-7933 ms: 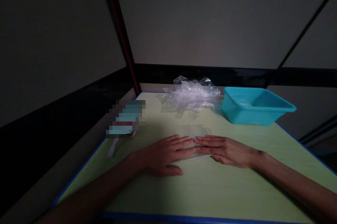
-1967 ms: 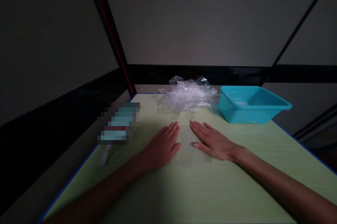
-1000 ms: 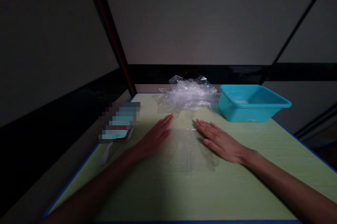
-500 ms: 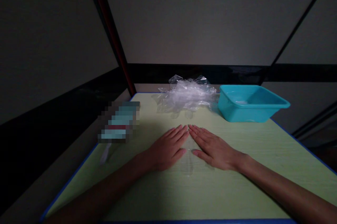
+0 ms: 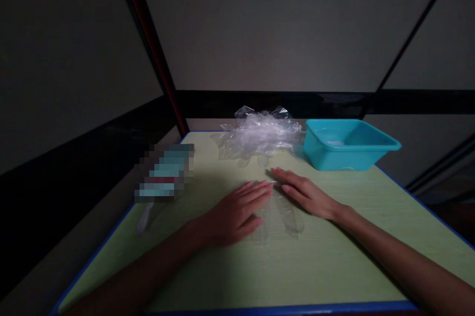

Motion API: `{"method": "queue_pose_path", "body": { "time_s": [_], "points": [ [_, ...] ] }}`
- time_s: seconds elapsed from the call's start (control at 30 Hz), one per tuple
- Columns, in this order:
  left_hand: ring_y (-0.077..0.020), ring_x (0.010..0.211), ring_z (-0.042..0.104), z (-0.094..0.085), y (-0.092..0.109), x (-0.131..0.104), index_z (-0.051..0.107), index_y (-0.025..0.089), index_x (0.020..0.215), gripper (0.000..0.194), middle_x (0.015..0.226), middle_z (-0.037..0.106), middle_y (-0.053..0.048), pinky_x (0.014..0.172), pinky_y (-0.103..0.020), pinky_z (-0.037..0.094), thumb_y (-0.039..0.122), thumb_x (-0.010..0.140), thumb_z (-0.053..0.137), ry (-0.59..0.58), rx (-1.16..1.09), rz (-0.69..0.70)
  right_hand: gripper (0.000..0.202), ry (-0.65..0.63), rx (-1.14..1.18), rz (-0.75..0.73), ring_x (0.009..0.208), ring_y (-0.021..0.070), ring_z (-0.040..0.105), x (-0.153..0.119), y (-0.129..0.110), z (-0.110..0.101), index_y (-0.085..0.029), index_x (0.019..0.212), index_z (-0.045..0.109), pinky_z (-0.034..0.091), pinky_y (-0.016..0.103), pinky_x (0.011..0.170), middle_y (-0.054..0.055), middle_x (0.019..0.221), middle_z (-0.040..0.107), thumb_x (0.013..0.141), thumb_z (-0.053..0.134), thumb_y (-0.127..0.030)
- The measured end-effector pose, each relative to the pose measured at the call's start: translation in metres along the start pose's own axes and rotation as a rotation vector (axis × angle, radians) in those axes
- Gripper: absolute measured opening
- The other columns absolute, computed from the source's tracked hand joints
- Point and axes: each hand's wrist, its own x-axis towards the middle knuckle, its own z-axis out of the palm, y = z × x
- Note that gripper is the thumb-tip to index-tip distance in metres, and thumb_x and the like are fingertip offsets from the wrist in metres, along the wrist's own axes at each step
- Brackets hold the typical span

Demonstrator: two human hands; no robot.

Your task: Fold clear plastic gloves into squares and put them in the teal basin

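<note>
Left hand (image 5: 237, 216) flattened on clear film (image 5: 291, 218); right hand (image 5: 309, 194) outstretched, just apart, possibly hovering. Pixelated teal item (image 5: 166, 170): unreadable.

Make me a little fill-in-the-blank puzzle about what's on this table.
1. The green table has a ____ edge.
2. Of the left hand and right hand by the thin clear plastic, the ____ one is nearer the tub.
3. In the picture, the crumpled plastic lies to the ____ of the tub.

Missing words: blue; right; left.
</note>
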Motion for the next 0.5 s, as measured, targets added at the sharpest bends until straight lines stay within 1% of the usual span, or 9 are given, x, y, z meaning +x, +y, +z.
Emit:
{"method": "queue_pose_path", "body": {
  "time_s": [0.1, 0.2, 0.33, 0.5],
  "points": [
    [-0.0203, 0.131, 0.013, -0.001, 0.016, 0.003, 0.024, 0.014, 0.135, 0.054, 0.142, 0.018, -0.008, 0.107, -0.039, 0.009, 0.031, 0.086, 0.039, -0.063, 0.006, 0.093, 0.041, 0.024, -0.006, -0.01, 0.123, 0.0177, 0.034, 0.002, 0.003, 0.0, -0.017, 0.129, 0.038, 0.027, 0.04, 0.103, 0.006, 0.131, 0.043, 0.091, 0.029, -0.029],
    [-0.0221, 0.131, 0.013, 0.002, 0.027, 0.005, 0.031, 0.018, 0.132, 0.05, 0.142, 0.019, -0.007, 0.107, -0.041, 0.009, 0.037, 0.086, 0.04, -0.085, -0.013, 0.136, 0.04, -0.013, -0.041, -0.033, 0.121, 0.0176, 0.036, 0.002, 0.002, 0.002, -0.014, 0.127, 0.041, 0.028, 0.039, 0.103, 0.008, 0.128, 0.046, 0.091, 0.031, -0.028],
    [-0.0235, 0.131, 0.014, 0.003, 0.029, 0.004, 0.039, 0.023, 0.128, 0.045, 0.142, 0.02, -0.005, 0.106, -0.043, 0.011, 0.038, 0.086, 0.041, -0.094, -0.024, 0.153, 0.04, -0.05, -0.078, -0.04, 0.121, 0.0186, 0.037, 0.002, 0.001, 0.003, -0.014, 0.126, 0.041, 0.028, 0.039, 0.103, 0.008, 0.129, 0.046, 0.09, 0.032, -0.027],
    [-0.0223, 0.13, 0.017, 0.0, 0.029, 0.004, 0.04, 0.022, 0.127, 0.043, 0.141, 0.024, -0.006, 0.106, -0.042, 0.009, 0.037, 0.087, 0.039, -0.137, -0.038, 0.196, 0.039, -0.041, -0.081, -0.036, 0.12, 0.0177, 0.038, 0.003, 0.001, 0.002, -0.013, 0.126, 0.041, 0.028, 0.038, 0.103, 0.009, 0.127, 0.047, 0.09, 0.029, -0.022]
  ]
}}
